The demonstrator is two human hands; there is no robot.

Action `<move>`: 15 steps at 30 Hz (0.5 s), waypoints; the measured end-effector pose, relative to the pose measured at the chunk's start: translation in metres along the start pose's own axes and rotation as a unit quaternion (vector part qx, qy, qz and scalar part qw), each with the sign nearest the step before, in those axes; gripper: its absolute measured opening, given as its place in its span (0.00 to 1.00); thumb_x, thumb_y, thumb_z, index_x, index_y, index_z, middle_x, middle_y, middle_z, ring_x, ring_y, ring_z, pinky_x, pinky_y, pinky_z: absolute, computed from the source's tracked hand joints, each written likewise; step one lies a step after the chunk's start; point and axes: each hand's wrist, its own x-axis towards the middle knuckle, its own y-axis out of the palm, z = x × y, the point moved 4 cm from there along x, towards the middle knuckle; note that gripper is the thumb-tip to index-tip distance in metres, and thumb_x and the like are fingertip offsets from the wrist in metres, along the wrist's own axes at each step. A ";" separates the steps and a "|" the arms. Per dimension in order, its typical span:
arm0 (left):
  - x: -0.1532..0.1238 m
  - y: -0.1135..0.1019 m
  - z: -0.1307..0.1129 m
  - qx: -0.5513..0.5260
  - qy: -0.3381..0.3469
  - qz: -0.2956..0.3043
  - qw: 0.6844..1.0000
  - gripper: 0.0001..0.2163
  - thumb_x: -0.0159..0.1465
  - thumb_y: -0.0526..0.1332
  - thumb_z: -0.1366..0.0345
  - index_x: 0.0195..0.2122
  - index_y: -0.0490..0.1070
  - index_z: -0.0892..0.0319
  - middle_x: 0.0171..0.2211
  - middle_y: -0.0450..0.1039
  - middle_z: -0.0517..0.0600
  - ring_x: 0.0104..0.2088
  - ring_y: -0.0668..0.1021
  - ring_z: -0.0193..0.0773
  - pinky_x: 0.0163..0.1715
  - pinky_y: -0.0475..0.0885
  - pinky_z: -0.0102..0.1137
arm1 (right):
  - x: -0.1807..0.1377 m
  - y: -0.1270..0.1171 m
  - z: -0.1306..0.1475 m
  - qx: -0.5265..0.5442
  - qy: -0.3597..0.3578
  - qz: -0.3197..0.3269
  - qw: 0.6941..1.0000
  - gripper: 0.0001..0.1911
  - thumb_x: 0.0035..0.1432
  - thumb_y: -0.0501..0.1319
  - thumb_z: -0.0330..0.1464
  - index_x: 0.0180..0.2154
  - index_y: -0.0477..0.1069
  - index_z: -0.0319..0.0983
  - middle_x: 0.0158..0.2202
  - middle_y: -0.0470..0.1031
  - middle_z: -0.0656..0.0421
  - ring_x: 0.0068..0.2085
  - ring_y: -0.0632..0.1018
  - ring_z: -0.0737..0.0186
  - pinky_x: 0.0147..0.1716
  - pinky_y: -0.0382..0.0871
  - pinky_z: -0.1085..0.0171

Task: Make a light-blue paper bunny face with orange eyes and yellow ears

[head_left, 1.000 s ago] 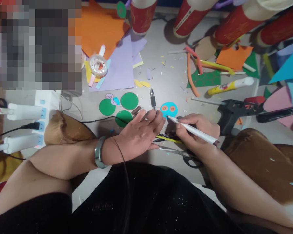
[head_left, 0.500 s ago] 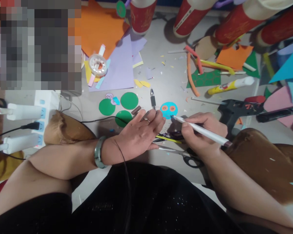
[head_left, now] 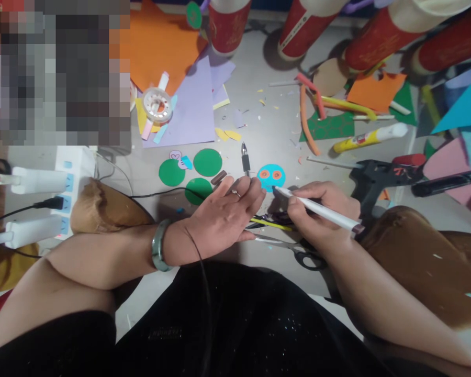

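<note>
— What is the right hand (head_left: pixel 317 212) doing?

— It is closed around a white pen (head_left: pixel 322 210), thumb and forefinger pinching the barrel low down. The pen slants up and left, and its tip meets the lower edge of the blue cut-out (head_left: pixel 271 176), a round paper face with two orange eyes lying flat on the grey floor (head_left: pixel 267 125).

— And the left hand (head_left: pixel 223 217)?

— Open and palm down, gripping nothing. Its fingers are stretched out loosely, and the fingertips (head_left: pixel 259 189) end just left of the blue cut-out, at its lower left edge. I cannot tell whether they press on the paper or only on the floor beside it.

— What crowds the blue cut-out?

— A black pen (head_left: pixel 245 158) lies just to its left, pointing away from the person. Further left are three green discs (head_left: pixel 208 162). Below the cut-out, under both hands, lie scissors (head_left: pixel 298 252) with some yellow and dark strips. To its right a black glue gun (head_left: pixel 377 180) sits near the right hand's knuckles.

— Any free floor?

— Straight above the blue cut-out there is a bare grey stretch dotted with paper scraps. It is bounded up and left by a lilac sheet (head_left: pixel 192 112) and up and right by a yellow glue stick (head_left: pixel 371 137) and an orange foam strip (head_left: pixel 306 123). Below the cut-out, the person's forearms and lap close things in.
</note>
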 end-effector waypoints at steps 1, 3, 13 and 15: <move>0.000 0.000 0.000 -0.001 -0.001 -0.003 1.000 0.38 0.71 0.62 0.47 0.72 0.57 0.72 0.71 0.61 0.66 0.67 0.66 0.54 0.69 0.60 0.47 | 0.000 0.000 0.000 -0.001 0.001 0.004 1.000 0.04 0.59 0.64 0.37 0.34 0.73 0.45 0.30 0.82 0.59 0.27 0.81 0.58 0.28 0.77 0.60; 0.001 0.001 0.000 -0.003 0.000 -0.005 1.000 0.38 0.71 0.62 0.47 0.72 0.58 0.71 0.71 0.62 0.66 0.67 0.66 0.55 0.68 0.60 0.47 | 0.000 0.001 0.000 -0.004 0.003 0.011 1.000 0.04 0.59 0.64 0.37 0.33 0.73 0.45 0.30 0.82 0.59 0.27 0.81 0.58 0.28 0.77 0.60; 0.001 0.002 0.000 -0.016 -0.003 0.004 1.000 0.38 0.71 0.62 0.47 0.72 0.56 0.70 0.70 0.62 0.66 0.66 0.66 0.56 0.67 0.60 0.49 | 0.000 -0.001 0.001 -0.009 0.006 -0.018 1.000 0.03 0.58 0.64 0.36 0.33 0.72 0.45 0.27 0.80 0.61 0.23 0.79 0.60 0.25 0.75 0.60; 0.001 0.002 0.000 -0.022 -0.002 0.006 1.000 0.38 0.71 0.62 0.48 0.73 0.56 0.70 0.71 0.61 0.67 0.66 0.66 0.56 0.67 0.60 0.50 | -0.001 -0.002 -0.001 -0.008 0.014 -0.013 1.000 0.03 0.58 0.65 0.37 0.33 0.73 0.46 0.28 0.81 0.60 0.25 0.80 0.59 0.27 0.76 0.59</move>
